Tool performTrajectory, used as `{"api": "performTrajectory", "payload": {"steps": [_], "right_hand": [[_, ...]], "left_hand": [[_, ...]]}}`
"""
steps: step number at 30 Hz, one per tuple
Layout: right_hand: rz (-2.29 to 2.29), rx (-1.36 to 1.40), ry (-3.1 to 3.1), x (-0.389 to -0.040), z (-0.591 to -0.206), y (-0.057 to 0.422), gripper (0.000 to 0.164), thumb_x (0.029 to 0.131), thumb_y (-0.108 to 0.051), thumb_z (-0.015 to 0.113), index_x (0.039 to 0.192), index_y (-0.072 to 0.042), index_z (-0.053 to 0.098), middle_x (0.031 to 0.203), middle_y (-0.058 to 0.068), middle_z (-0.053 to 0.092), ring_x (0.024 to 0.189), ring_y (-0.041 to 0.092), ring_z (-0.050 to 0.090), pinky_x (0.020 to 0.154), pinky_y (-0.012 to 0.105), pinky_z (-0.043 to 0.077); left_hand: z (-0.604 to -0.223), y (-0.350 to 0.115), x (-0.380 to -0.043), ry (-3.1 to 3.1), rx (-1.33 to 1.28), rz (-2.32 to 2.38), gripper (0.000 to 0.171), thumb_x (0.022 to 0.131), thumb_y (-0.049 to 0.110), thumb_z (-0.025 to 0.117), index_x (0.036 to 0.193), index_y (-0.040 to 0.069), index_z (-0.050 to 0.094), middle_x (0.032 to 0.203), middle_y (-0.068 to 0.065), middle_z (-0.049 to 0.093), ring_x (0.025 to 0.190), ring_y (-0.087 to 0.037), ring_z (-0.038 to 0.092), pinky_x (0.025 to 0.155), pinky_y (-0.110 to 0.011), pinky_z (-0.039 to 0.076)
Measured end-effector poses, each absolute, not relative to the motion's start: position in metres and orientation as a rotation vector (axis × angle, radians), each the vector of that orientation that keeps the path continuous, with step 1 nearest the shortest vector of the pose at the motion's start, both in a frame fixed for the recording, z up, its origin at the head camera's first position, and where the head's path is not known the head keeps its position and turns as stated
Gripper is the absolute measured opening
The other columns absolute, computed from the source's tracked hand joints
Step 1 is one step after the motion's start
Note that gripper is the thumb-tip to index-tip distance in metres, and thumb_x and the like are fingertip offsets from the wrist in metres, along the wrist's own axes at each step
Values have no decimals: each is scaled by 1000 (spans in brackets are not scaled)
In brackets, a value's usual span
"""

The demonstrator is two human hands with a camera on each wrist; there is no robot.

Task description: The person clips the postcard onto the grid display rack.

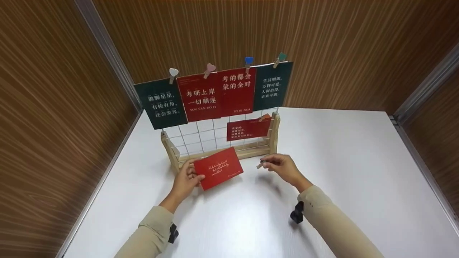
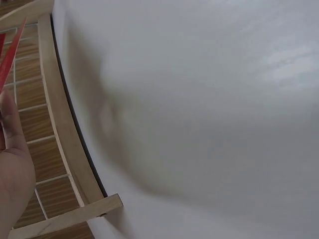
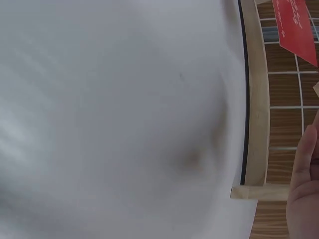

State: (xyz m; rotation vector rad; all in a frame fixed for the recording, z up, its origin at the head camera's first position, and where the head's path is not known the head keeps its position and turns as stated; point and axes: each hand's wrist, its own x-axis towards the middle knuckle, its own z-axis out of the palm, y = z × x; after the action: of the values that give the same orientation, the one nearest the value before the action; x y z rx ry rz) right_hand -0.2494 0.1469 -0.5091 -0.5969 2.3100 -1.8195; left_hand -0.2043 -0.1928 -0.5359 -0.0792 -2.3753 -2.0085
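Observation:
My left hand [image 1: 184, 182] grips the left edge of a red card [image 1: 219, 168] with pale handwriting-style text, thumb in front. The card is tilted, in front of the lower left of a wire-grid rack with a wooden frame [image 1: 274, 138]. To the right of the card, my right hand [image 1: 285, 169] pinches a small wooden clothespin [image 1: 260, 165], apart from both card and rack. At the edge of the left wrist view the card [image 2: 11, 59] appears nearly edge-on above the hand [image 2: 16, 174]. The right wrist view catches part of the right hand [image 3: 305, 199].
Along the rack's top hang several green and red cards [image 1: 236, 93], held by clothespins with coloured hearts [image 1: 210, 68]. A smaller red card [image 1: 247, 130] is clipped lower right by an orange-topped clothespin [image 1: 265, 117]. The white table [image 1: 340, 161] meets wood-grain walls [image 1: 340, 53].

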Motion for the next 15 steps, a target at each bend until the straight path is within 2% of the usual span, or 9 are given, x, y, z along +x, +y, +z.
{"api": "performTrajectory", "payload": {"steps": [6,15], "right_hand": [[-1814,-694,2382,-252,-503,131,18,87,5,64,104,13,65,95,24,67,75,11,61,64,20,49],[-1817,-604,2364,-258,-493,109,20,86,3,67,104,12,65,98,18,69,78,11,65,70,23,54]], "left_hand": [[-530,-200,-206,-2392,-58,-1972,59,83,-9,67,135,5,44,86,-11,61,71,-17,59,59,-38,56],[-515,-212,-206,-2405,-53,-1904,59,83,-7,68,135,9,45,91,-13,63,77,-21,61,65,-45,56]]}}
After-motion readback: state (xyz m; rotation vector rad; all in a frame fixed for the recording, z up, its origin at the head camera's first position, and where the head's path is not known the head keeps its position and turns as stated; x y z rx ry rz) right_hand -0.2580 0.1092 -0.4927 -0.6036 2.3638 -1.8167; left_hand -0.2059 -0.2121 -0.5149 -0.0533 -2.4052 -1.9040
